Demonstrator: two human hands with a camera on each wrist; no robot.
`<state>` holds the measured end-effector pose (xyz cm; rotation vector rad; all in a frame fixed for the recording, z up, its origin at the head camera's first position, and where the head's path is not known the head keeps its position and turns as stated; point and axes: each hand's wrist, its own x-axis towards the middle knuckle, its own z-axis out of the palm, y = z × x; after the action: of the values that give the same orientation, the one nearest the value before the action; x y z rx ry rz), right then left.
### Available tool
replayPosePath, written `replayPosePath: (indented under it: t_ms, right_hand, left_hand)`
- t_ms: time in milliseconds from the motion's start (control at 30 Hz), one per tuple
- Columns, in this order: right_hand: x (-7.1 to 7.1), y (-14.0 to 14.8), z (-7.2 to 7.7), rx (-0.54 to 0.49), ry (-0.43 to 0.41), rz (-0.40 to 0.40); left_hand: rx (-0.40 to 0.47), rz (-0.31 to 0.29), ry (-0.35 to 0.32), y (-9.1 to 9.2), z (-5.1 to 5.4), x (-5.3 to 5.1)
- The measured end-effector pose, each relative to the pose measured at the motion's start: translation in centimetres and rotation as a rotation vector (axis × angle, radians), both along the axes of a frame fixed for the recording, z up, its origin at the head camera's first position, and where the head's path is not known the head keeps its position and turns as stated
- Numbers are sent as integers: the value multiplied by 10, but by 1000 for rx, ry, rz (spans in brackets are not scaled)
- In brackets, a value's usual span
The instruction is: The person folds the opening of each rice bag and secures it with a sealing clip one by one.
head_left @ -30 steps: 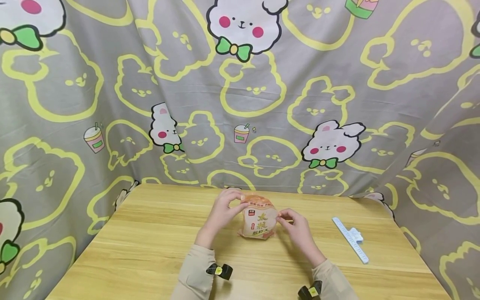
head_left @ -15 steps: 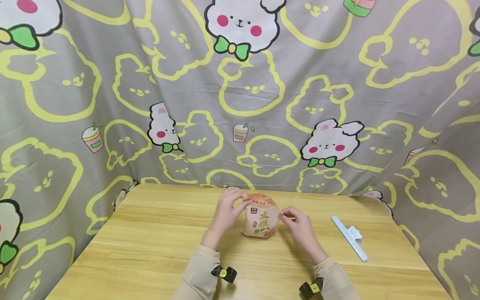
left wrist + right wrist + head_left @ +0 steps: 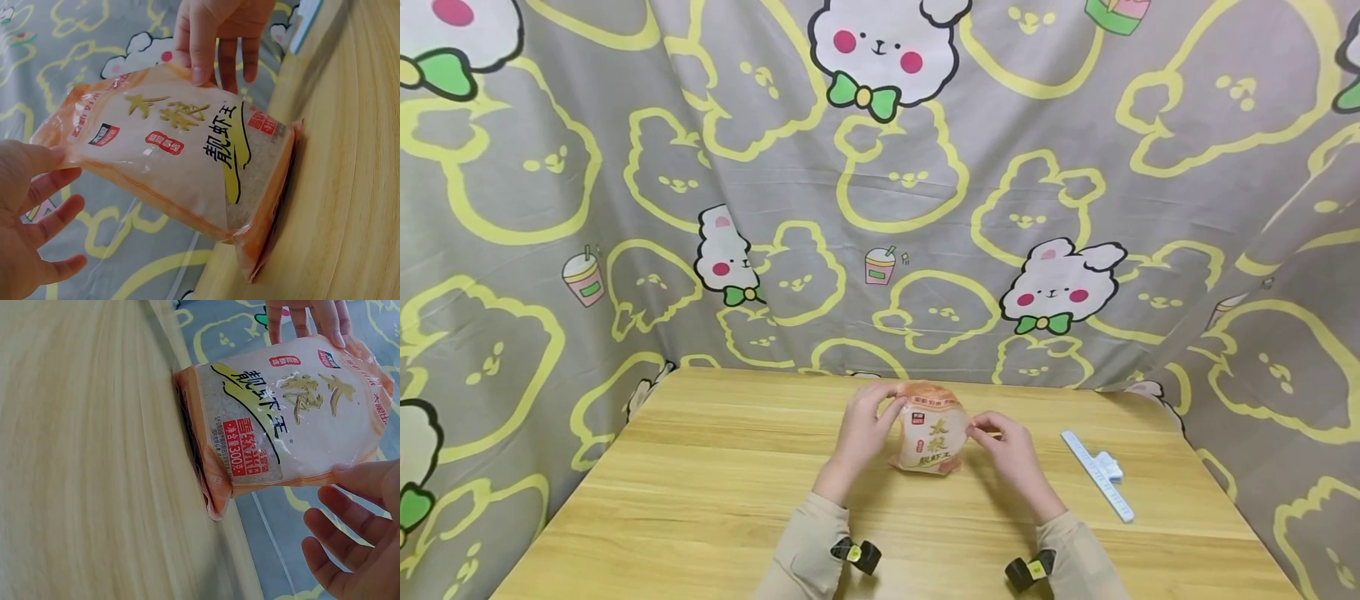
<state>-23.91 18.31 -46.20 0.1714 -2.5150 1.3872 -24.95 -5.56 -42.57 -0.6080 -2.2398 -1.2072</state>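
A small plastic bag of rice, orange and cream with gold lettering, stands upright on its base near the back of the table. With thumb and fingers my left hand pinches its upper left edge. On the opposite side, my right hand pinches the right edge. White grains show through the clear lower front of the rice bag in the left wrist view. The lower fingers of the right hand are spread apart from the bag in the right wrist view. The back of the bag is hidden.
A light blue bag clip with ruler-like marks lies on the wooden table, to the right of the right hand. Behind the table's back edge hangs a grey curtain with cartoon prints, continuing along both sides.
Both hands have shifted a little to the right, bringing the rice bag with them. Their pinch on its edges stays. The bag clip has not moved on the table.
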Motion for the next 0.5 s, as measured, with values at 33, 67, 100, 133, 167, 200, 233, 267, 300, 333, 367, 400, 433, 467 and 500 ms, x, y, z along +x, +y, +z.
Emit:
replayPosePath:
  t_ms: [33,67,100,133,167,200,233,267,300,333,367,400,433,467,500]
  right_hand:
    - [0,1,0,7,3,-2]
    - [0,2,0,10,5,-4]
    - [0,3,1,13,9,-5]
    - [0,4,1,15,13,-6]
    - [0,4,1,14,13,-6]
    - [1,5,2,15,17,-7]
    - [1,5,2,16,22,-8]
    - [1,6,2,16,24,-8]
    - [1,7,3,20,26,-9]
    - [1,7,3,21,24,-11]
    - [0,7,3,25,24,-14]
    - [0,8,3,30,24,-16]
    - [0,8,3,33,26,-18]
    - [0,8,3,38,26,-21]
    - [0,9,3,45,30,-22]
  left_hand:
    - [-2,2,-2,1,0,0]
    - [-2,1,-2,1,0,1]
    - [-5,2,-6,2,1,1]
    - [-7,1,-10,2,1,1]
    - [-10,0,-12,3,1,1]
    - [-11,-2,-14,3,1,2]
    - [-14,-1,-14,4,1,2]
    - [-16,-1,-10,5,1,2]
    - [-17,-1,-4,5,1,2]
    - [-17,1,10,6,1,2]
    - [-14,0,24,7,1,2]
    - [-10,1,37,7,0,2]
    - [-5,3,46,8,0,2]
    - [0,5,61,9,0,2]
    - [3,10,73,9,0,2]
